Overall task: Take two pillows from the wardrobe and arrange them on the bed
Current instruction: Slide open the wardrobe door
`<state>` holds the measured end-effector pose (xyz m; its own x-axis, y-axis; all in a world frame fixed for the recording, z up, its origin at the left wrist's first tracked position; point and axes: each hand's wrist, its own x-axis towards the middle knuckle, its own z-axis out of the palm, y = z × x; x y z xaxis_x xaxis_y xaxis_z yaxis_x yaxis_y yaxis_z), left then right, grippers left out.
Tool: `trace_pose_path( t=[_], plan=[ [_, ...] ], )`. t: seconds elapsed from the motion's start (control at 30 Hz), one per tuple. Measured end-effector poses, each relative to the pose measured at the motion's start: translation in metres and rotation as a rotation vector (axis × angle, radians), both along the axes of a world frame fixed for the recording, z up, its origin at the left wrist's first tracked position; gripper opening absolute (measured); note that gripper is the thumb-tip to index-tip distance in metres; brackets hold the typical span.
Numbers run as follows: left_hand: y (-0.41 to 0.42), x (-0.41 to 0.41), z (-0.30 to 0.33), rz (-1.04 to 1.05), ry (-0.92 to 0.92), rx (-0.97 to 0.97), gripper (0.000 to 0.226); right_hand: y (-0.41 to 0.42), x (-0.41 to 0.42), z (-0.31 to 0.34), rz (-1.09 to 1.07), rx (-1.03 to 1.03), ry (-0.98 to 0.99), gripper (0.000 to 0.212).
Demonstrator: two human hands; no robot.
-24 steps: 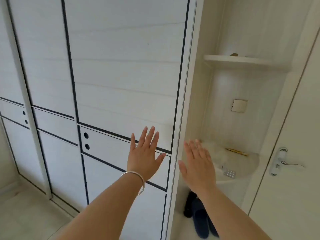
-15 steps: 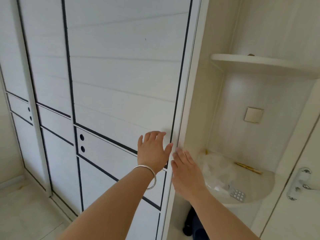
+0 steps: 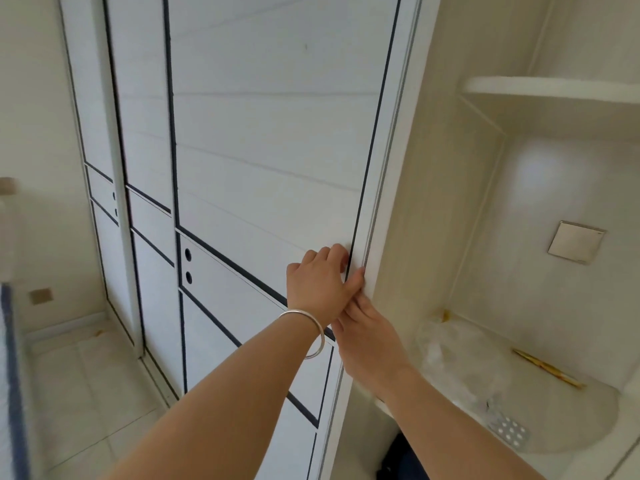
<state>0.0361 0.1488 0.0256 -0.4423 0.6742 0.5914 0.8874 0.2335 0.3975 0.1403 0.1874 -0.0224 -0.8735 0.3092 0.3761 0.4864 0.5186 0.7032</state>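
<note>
The wardrobe's white sliding door [image 3: 270, 150], with thin black lines and two round holes, stands shut in front of me. My left hand [image 3: 320, 285], a silver bangle on its wrist, lies against the door's right edge with the fingertips curled onto the frame strip. My right hand [image 3: 367, 334] is just below and partly under it, fingers pressed at the same edge. No pillows and no bed are in view; the wardrobe's inside is hidden.
To the right, rounded corner shelves [image 3: 554, 91] adjoin the wardrobe; the lower shelf [image 3: 588, 424] holds a clear plastic bag [image 3: 460, 358], a blister pack [image 3: 509, 433] and a yellow stick [image 3: 547, 367]. Dark slippers [image 3: 401, 459] lie below. Tiled floor [image 3: 86, 375] at left.
Both hands have moved up from open in mid-air to the door's right edge, and their fingers have curled onto it. My view has come closer and turned left.
</note>
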Motion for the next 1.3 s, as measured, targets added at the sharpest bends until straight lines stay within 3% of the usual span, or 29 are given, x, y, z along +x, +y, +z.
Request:
trace_pose_path(
  t=[0.07,0.2,0.33,0.57,0.77,1.17,1.3],
  plan=[
    [0.0,-0.002,0.001,0.016,0.027,-0.011,0.048,0.001,-0.006,-0.001,0.07,-0.063,0.063,0.044],
    [0.001,-0.016,0.005,0.053,0.086,-0.05,0.036,-0.002,-0.031,-0.002,0.224,-0.153,0.218,0.039],
    [-0.001,-0.038,0.01,0.098,0.11,-0.092,0.036,-0.004,-0.058,-0.002,0.196,-0.141,0.231,0.035],
    [0.008,-0.109,0.014,0.132,0.116,-0.155,0.035,0.016,-0.125,-0.007,0.205,-0.151,0.252,0.07],
    [0.018,-0.188,0.022,0.119,0.226,-0.169,0.036,0.038,-0.188,-0.014,0.243,-0.216,0.357,0.07],
    [0.037,-0.32,0.021,0.108,0.203,-0.123,0.042,0.06,-0.316,-0.017,0.306,-0.268,0.458,0.08],
    [0.046,-0.351,0.016,0.135,0.13,-0.116,0.043,0.066,-0.347,-0.012,0.363,-0.282,0.471,0.074]
  ],
)
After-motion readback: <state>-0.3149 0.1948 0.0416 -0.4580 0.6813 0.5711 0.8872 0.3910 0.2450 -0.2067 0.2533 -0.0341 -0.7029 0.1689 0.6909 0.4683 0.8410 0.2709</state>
